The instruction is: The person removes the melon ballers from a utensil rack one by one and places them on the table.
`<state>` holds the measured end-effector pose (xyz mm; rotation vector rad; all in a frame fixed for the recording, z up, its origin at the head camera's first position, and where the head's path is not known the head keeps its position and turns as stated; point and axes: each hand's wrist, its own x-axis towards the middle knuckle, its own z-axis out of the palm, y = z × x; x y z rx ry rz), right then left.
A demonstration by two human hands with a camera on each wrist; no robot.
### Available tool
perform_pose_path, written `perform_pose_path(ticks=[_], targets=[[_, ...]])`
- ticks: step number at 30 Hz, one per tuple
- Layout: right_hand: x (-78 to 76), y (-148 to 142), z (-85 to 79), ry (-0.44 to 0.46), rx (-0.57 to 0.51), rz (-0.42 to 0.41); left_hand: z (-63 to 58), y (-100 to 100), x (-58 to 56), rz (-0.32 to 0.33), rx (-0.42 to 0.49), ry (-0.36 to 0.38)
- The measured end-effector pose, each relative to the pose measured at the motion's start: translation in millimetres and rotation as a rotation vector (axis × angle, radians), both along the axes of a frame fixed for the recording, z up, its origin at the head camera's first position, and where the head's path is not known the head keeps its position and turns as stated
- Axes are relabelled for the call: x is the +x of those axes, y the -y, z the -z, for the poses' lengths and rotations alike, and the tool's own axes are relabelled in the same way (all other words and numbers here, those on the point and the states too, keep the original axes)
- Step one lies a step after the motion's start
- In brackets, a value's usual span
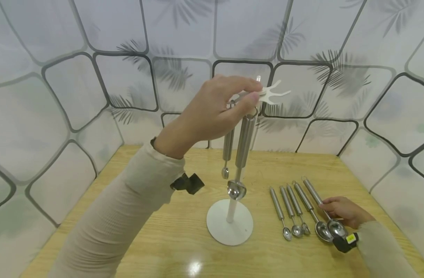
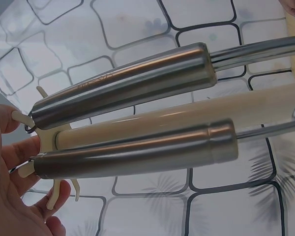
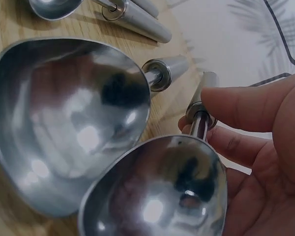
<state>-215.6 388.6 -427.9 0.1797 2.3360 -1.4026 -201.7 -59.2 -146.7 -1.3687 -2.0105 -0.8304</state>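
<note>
My left hand [image 1: 215, 108] pinches the hooked top [image 1: 274, 94] of a white hanging stand between thumb and forefinger. Below that hand, two metal scoops hang by their rings: a larger one [image 1: 246, 143] and a thinner one [image 1: 228, 146]. Their steel handles flank the stand's pole [image 2: 187, 115] in the left wrist view. Low on the right, my right hand [image 1: 347, 212] grips the rightmost scoop [image 1: 312, 191] at the lower end of its handle. In the right wrist view, that scoop's bowl [image 3: 155, 196] overlaps a neighbouring scoop's bowl [image 3: 69, 123].
The stand's round white base [image 1: 229, 231] rests on the wooden table [image 1: 156, 231]. Left of my right hand, several scoops and spoons lie in a row, the smallest spoon [image 1: 276, 204] at the left end. A patterned wall covering [image 1: 184, 31] surrounds the table's back and sides.
</note>
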Motion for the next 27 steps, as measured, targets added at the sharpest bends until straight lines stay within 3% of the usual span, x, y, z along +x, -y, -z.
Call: perform_pose_path(ticks=[7, 27], targets=[[4.0, 1.9, 5.7, -0.025, 0.020, -0.035, 2.5, 0.9, -0.5, 0.019, 0.003, -0.001], [-0.9, 6.1, 5.8, -0.031, 0.043, 0.008, 0.5, -0.7, -0.7, 0.021, 0.014, -0.005]])
